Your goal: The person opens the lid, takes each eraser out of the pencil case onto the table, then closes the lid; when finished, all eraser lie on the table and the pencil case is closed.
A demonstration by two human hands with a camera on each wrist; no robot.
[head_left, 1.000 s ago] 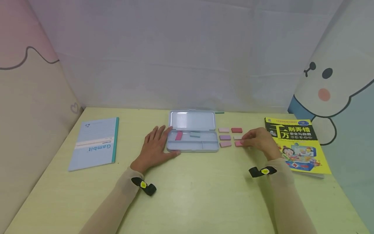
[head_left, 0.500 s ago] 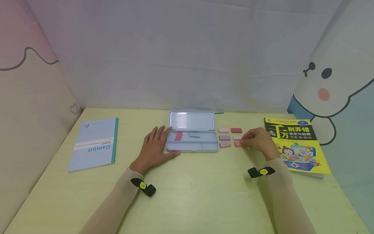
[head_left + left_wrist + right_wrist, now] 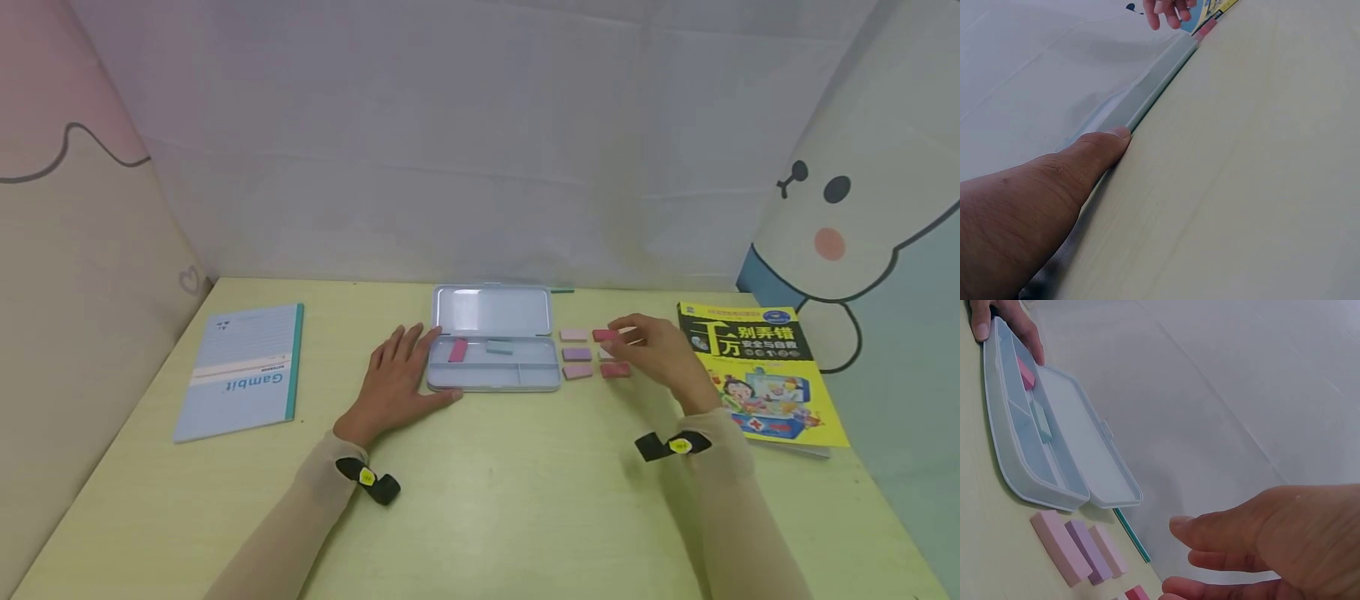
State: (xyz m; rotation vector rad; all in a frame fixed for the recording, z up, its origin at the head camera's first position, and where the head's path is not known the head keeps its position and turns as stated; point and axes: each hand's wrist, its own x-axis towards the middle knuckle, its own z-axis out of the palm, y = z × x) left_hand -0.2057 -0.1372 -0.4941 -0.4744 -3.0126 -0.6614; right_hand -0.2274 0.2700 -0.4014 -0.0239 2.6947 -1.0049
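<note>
A pale blue pencil case (image 3: 495,377) lies with its lid (image 3: 492,310) folded back. A pink block (image 3: 458,351) and a light green block (image 3: 499,347), both eraser-like, are in its long rear compartment. My left hand (image 3: 397,382) rests at the case's left end, fingers spread and thumb along the front edge. My right hand (image 3: 660,354) hovers over the right column of blocks, fingers apart and holding nothing. Its fingertips are nearest the back red block (image 3: 604,335). It partly hides a white block (image 3: 605,355); a pinkish-red block (image 3: 615,370) lies in front.
Left of that column lie a pale pink block (image 3: 573,335), a purple block (image 3: 577,354) and a pink block (image 3: 577,372). A notebook (image 3: 243,367) lies on the left, a yellow book (image 3: 772,383) on the right. A thin green strip (image 3: 562,291) lies behind the case.
My right hand has let go of the front right pinkish-red block and moved back towards the rear red one. The left hand and the case have stayed in place.
</note>
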